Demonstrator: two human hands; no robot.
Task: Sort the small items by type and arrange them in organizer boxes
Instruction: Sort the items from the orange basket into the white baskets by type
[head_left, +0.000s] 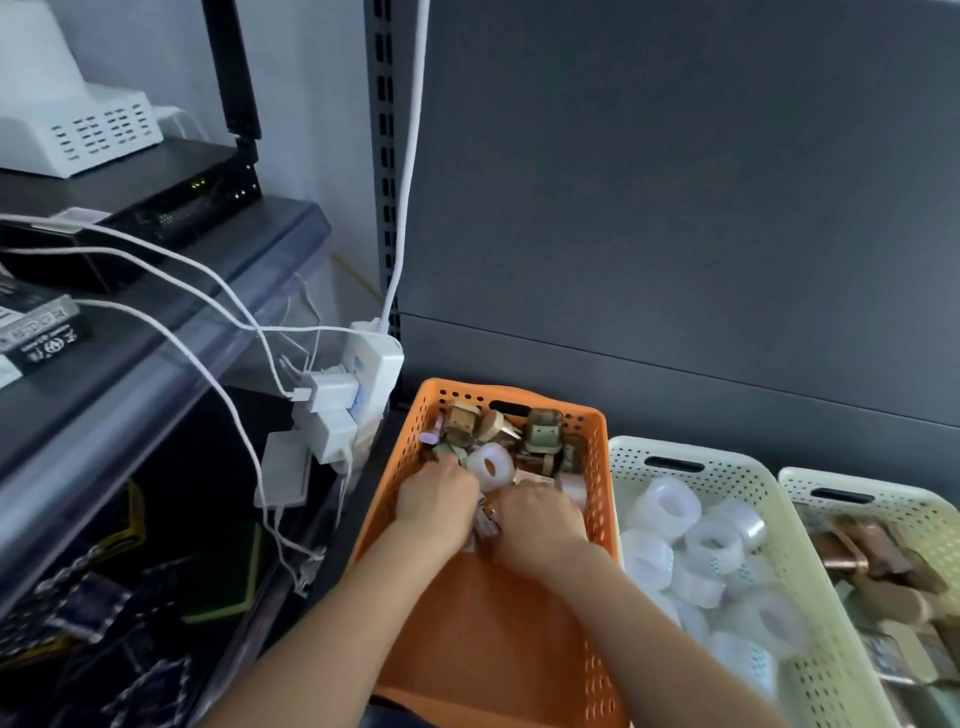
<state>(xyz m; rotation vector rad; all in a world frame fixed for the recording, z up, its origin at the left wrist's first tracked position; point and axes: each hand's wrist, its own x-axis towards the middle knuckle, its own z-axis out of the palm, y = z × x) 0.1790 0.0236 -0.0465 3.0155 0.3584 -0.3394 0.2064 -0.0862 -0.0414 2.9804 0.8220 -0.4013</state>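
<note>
Knuckles-up, the left hand (436, 501) digs into the mixed pile at the far end of the orange basket (483, 623), its fingertips buried among the pieces. I cannot tell whether it has hold of anything. Just beside it, the right hand (540, 517) is sunk in the same heap with its fingers hidden, so its grasp is unclear too. Between the two hands lies a small cluster of metallic bits (485, 526).

Beyond the knuckles sit a clear tape roll (491, 466) and several brown box-shaped figures (462, 423), all crowded against the far wall; the basket's near half is bare.

To the right, the middle cream basket (701, 451) already holds clear tape rolls (711, 545), and the right cream basket (883, 480) holds brown and copper-toned pieces (872, 551).

The step in hand looks like picking through the unsorted remainder. Next, one kind must be singled out, gripped cleanly and carried to its matching basket, the stray roll probably to the middle one.
</note>
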